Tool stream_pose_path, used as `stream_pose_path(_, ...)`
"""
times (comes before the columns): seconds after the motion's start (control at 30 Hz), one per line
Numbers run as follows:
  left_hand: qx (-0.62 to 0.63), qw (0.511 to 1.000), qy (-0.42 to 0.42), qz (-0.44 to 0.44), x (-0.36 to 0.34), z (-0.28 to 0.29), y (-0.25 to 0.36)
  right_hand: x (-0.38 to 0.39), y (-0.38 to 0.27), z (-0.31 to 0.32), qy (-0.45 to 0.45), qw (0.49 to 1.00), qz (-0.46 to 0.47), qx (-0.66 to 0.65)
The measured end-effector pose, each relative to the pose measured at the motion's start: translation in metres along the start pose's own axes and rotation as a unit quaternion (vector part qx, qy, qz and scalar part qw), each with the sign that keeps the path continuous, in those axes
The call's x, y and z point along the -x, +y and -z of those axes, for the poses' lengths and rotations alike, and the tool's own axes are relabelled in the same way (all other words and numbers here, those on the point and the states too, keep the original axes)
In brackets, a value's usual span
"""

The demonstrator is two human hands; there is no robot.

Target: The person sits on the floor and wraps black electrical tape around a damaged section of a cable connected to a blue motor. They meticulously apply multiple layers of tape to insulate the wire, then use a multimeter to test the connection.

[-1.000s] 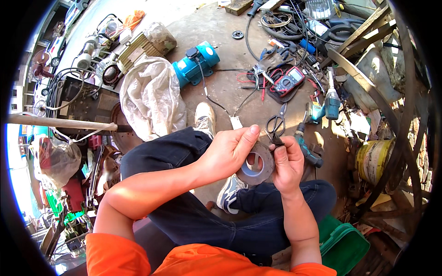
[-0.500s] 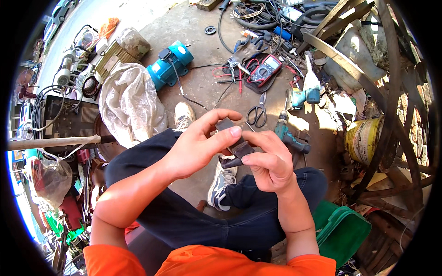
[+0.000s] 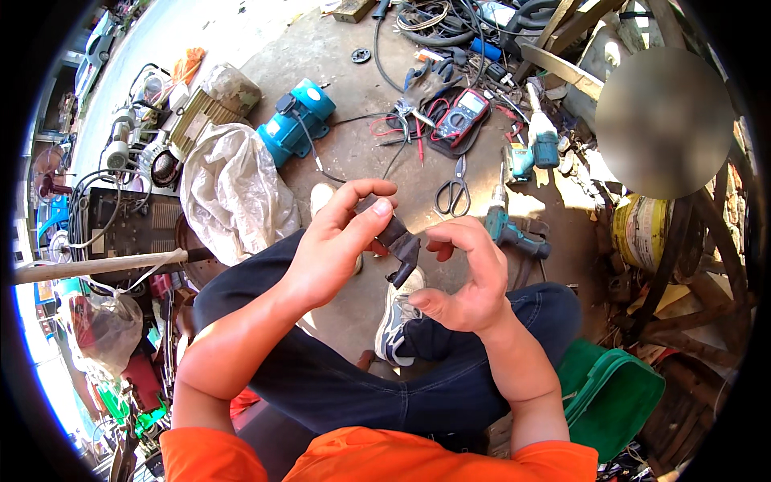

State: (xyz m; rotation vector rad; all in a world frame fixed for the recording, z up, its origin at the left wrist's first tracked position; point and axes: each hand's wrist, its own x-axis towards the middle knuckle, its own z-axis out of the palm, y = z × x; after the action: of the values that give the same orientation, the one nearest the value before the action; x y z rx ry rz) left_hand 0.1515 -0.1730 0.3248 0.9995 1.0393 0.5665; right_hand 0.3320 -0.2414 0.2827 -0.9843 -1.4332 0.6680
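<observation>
Gripping dark-grey, edge-on roll of tape between thumb and fingers of bare left hand | holding bare right hand just beside it, with fingers wide | suspending tape above grey-and-white laced shoe

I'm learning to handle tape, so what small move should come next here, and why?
Probably pinch the loose end with the right hand: the left hand holds the dark tape roll, the loose end sticks out toward the right hand, and that hand's thumb and fingers are spread apart close by.
</observation>
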Motion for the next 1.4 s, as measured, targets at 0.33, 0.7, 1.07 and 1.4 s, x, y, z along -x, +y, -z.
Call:
stream_pose_path(0.33,-0.067,0.997,0.025,-0.039,-0.003,0.001,0.006,-0.004,0.007,-0.013,0.024,0.998,-0.051,0.010)
stream_pose_path(0.7,-0.238,0.970,-0.011,-0.054,-0.010,0.004,-0.025,0.014,0.007,-0.014,-0.027,0.992,-0.120,0.009)
stream_pose_path(1.07,-0.430,0.886,-0.091,-0.144,0.001,0.003,0.005,0.008,0.018,0.002,0.023,0.952,-0.264,-0.150)
stream_pose_path(1.4,-0.497,0.841,-0.062,-0.202,-0.004,0.008,-0.005,0.012,0.043,0.003,-0.005,0.960,-0.232,-0.156)
